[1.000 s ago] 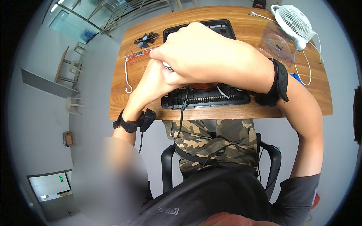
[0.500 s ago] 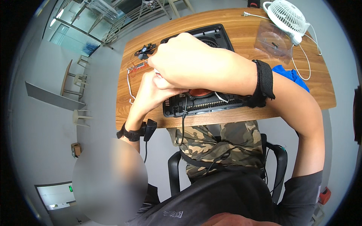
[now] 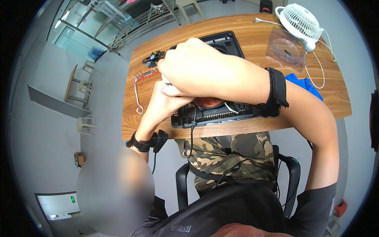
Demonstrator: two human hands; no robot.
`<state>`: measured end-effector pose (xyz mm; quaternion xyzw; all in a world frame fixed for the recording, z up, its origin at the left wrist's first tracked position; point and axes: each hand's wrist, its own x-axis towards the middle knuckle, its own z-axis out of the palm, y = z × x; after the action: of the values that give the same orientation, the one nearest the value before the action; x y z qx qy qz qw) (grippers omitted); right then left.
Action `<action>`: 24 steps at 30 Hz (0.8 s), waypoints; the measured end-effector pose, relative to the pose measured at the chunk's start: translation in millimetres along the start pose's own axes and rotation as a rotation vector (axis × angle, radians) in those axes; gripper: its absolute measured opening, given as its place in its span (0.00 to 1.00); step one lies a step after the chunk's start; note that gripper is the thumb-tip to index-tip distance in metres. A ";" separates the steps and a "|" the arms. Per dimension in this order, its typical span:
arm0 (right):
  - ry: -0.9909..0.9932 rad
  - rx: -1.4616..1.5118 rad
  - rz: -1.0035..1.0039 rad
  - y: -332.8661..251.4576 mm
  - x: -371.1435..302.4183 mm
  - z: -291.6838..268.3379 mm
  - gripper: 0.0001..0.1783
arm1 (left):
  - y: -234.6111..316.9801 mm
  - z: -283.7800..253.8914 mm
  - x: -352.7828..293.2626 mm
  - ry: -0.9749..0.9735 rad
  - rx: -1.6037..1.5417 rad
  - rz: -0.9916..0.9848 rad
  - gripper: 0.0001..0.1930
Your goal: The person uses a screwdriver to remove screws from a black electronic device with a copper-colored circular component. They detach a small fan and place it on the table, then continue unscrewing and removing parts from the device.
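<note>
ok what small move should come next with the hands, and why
Probably ease the right hand up slightly and hold the left hand steady. The right, apparently curled around a mostly hidden white-and-dark item, blocks the view of part of the left hand and the open black housing, so a small lift should help check the spot beneath.
</note>
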<state>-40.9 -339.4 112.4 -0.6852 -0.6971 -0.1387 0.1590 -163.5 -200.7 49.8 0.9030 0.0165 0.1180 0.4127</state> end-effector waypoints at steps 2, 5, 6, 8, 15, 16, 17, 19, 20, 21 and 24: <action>0.057 0.032 -0.027 1.1 -2.7 4.7 0.19 | 5.2 -2.8 2.5 0.012 0.029 0.054 0.13; 0.086 0.135 -0.047 0.8 -5.6 7.5 0.18 | -1.2 -11.6 2.4 -0.026 0.030 0.041 0.12; 0.074 0.170 -0.045 0.8 -6.0 5.8 0.18 | -5.5 -16.6 2.2 -0.046 0.015 0.022 0.12; 0.071 0.200 -0.052 1.8 -6.5 7.4 0.18 | -1.5 -16.7 -1.8 -0.022 -0.204 -0.047 0.10; -0.102 -0.006 0.014 0.2 -0.1 -19.3 0.21 | -11.7 -13.7 -3.4 -0.098 0.056 0.028 0.16; -0.009 -0.009 -0.030 4.2 -1.6 -11.9 0.21 | -5.7 -11.0 -2.9 -0.058 0.049 -0.049 0.17; -0.016 -0.002 -0.024 4.9 -3.2 -8.1 0.20 | -3.4 -8.0 -1.4 -0.029 0.021 -0.029 0.17; -0.031 0.011 -0.012 5.2 -4.7 -2.2 0.19 | 0.3 -3.4 0.6 0.031 -0.037 0.009 0.17; -0.030 0.064 -0.038 6.3 -5.7 3.2 0.19 | 9.1 -5.7 -0.8 -0.009 -0.089 -0.037 0.14; -0.028 0.116 -0.062 7.9 -7.1 8.1 0.19 | 5.3 -8.7 -0.8 -0.050 -0.101 -0.042 0.13; -0.042 0.202 -0.100 5.7 -9.7 3.4 0.20 | 1.3 -18.0 -5.8 -0.134 -0.174 -0.107 0.10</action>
<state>-35.3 -346.6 105.2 -0.6328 -0.7440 -0.0611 0.2055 -173.3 -189.0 61.0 0.8674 0.0269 0.0363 0.4955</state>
